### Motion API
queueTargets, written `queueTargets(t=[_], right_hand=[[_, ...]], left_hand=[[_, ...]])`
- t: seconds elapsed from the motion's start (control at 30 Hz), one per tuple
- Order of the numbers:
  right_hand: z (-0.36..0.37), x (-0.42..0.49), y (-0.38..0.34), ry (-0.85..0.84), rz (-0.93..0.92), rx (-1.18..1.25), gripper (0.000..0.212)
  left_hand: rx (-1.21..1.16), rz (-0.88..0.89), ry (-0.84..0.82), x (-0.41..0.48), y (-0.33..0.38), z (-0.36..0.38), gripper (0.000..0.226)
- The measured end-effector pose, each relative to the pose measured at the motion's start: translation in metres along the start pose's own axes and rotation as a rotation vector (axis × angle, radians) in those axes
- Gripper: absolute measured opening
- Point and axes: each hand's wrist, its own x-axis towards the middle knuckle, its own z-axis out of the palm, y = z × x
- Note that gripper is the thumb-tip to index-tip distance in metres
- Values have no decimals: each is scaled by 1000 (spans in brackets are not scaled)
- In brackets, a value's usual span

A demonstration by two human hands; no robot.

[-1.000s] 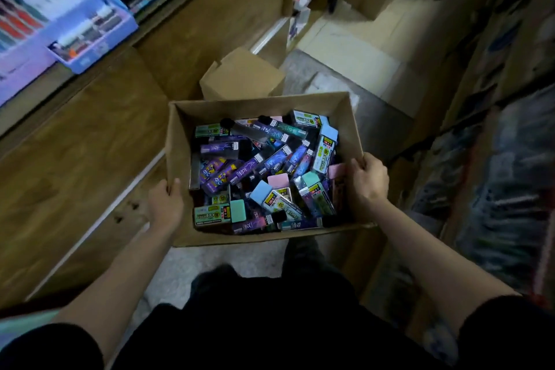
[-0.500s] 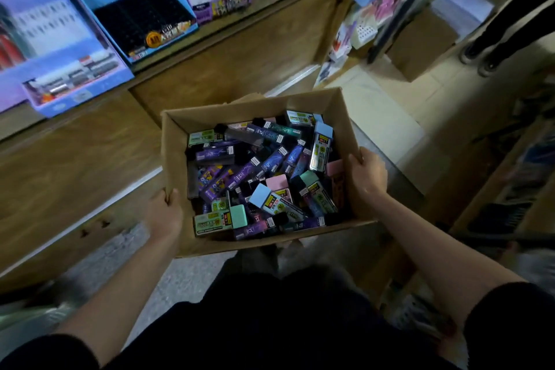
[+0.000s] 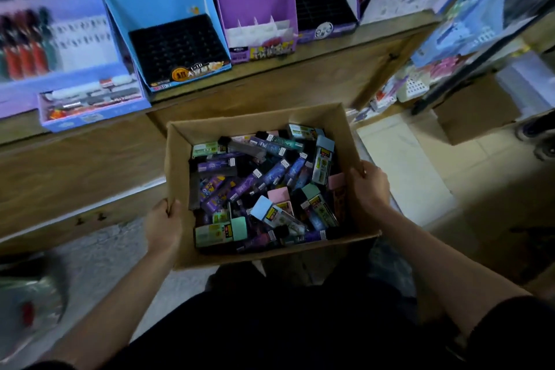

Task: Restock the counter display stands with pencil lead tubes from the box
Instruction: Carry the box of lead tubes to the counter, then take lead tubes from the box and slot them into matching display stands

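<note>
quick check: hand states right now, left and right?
left hand: closed, fingers gripping the left wall of the cardboard box.
right hand: closed, fingers gripping its right wall.

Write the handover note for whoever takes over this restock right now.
Hands: left hand grips the cardboard box by its left wall; right hand grips its right wall.
Things: the box is held in front of the counter, full of loose pencil lead tubes.
Done: no tubes show in the blue stand, purple stand or white-sided stand.
Left: free a hand, then fill the stands' slots.
</note>
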Motion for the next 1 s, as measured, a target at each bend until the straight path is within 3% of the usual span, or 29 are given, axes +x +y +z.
queueTargets(t=[0.3,0.73,1.0], right_hand=[[55,141,26,-147,-206,-46,20],[127,183,44,-170,-272,37,22],[134,199,46,-165,-297,18,19]], left_hand=[[-18,-180,201,24,3,110,31],[-7,-207,361,63,-15,146,38],[134,-114,363,69,-15,152,37]])
